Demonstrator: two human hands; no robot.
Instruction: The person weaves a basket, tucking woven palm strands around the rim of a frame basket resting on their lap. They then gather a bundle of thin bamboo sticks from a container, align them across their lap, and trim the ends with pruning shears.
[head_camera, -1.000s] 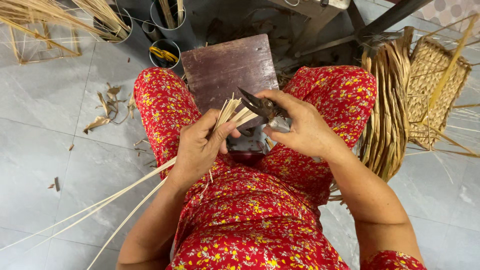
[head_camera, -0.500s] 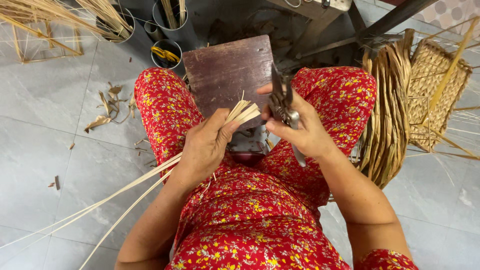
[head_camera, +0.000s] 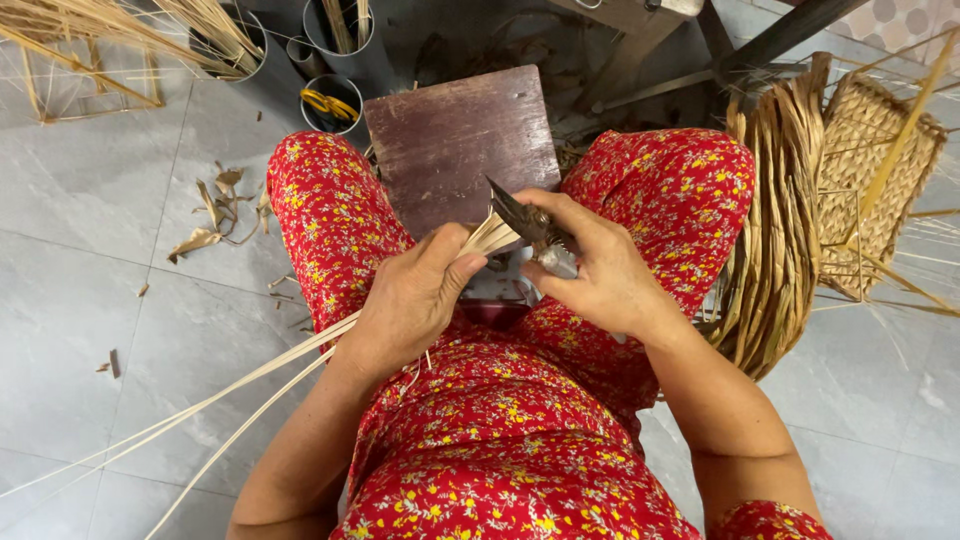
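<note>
**Strips in the left hand, blade in the right**

We hold a bunch of long pale strips (head_camera: 300, 365) in our left hand (head_camera: 415, 300). The fingers are curled shut around them, with the thumb pressed on top. The strips are long and thin. They run from the floor low on our left, up across our lap, and their cut ends (head_camera: 492, 237) stick out just past the thumb.

Our right hand (head_camera: 600, 275) is closed around a dark pair of scissors (head_camera: 525, 222) (we cannot tell if the blades are apart). The tip points up and to the left, and it touches the strip ends.

So the two hands are close together, over the dark wooden block (head_camera: 460, 145) between our knees. The right hand is the one nearest the ends.
</note>
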